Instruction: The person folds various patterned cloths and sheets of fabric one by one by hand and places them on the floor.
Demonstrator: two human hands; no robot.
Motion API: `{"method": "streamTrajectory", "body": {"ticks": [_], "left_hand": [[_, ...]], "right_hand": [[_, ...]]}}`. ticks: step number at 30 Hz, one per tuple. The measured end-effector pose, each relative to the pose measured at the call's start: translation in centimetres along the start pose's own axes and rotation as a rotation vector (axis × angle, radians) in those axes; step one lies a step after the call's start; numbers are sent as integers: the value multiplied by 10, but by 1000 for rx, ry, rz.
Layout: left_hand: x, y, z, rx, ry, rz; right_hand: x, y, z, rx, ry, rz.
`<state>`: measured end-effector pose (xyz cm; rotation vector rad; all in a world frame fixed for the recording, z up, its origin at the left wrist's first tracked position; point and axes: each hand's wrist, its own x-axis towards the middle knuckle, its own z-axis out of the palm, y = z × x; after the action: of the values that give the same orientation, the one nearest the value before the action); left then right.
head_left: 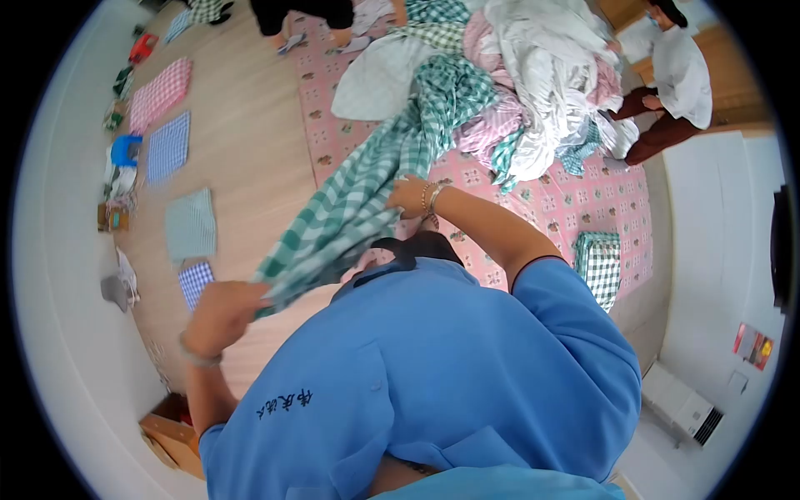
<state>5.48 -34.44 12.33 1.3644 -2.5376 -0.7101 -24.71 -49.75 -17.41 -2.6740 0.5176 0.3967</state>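
My left hand (227,315), slightly blurred, is out at the left with its fingers closed on one end of a green-and-white checked cloth (333,212). The cloth stretches up and to the right, bunched in folds, towards the big pile. My right hand (408,197) grips the same cloth near its middle, fingers bent into the fabric, with bracelets on the wrist. The cloth's far part lies against a heap of white, pink and green fabrics (542,75) on a pink patterned floor sheet (467,175).
Folded checked cloths, one pink (161,93) and one blue (168,147), lie on the floor at the left. A folded green checked stack (598,267) sits at the right. One person (679,75) stands by the heap; another person's legs (304,15) show at the top.
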Motion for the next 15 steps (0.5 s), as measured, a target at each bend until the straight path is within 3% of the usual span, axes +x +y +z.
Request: {"method": "streamTrajectory", "body": {"ticks": [1, 3, 5, 7, 8, 9, 10, 11, 12, 14, 15], "left_hand": [[-36, 4, -21, 73, 79, 9], [-107, 26, -59, 307, 132, -235], [-185, 40, -88, 436, 248, -269], [-238, 53, -103, 607, 551, -224], [-257, 50, -102, 614, 557, -240], [-274, 46, -99, 790, 711, -358], [-291, 38, -96, 967, 861, -476], [-310, 10, -95, 1039, 834, -377], [-322, -18, -89, 927, 830, -351], [-296, -45, -68, 884, 769, -599], [-286, -63, -58, 708, 772, -617]], "right_hand": [[17, -15, -4, -3, -10, -26], [50, -50, -25, -84, -140, -40], [77, -83, -34, -125, -209, -69], [96, -109, -38, -206, -237, -70], [100, -116, -35, -169, -153, -131], [106, -122, -28, -175, -154, -145], [115, -123, -18, -85, -93, -58], [122, -120, -11, 4, -35, 27], [126, -108, -7, 8, 32, 191], [105, -60, -10, 105, 293, 465], [94, -25, -21, 26, 249, 580]]}}
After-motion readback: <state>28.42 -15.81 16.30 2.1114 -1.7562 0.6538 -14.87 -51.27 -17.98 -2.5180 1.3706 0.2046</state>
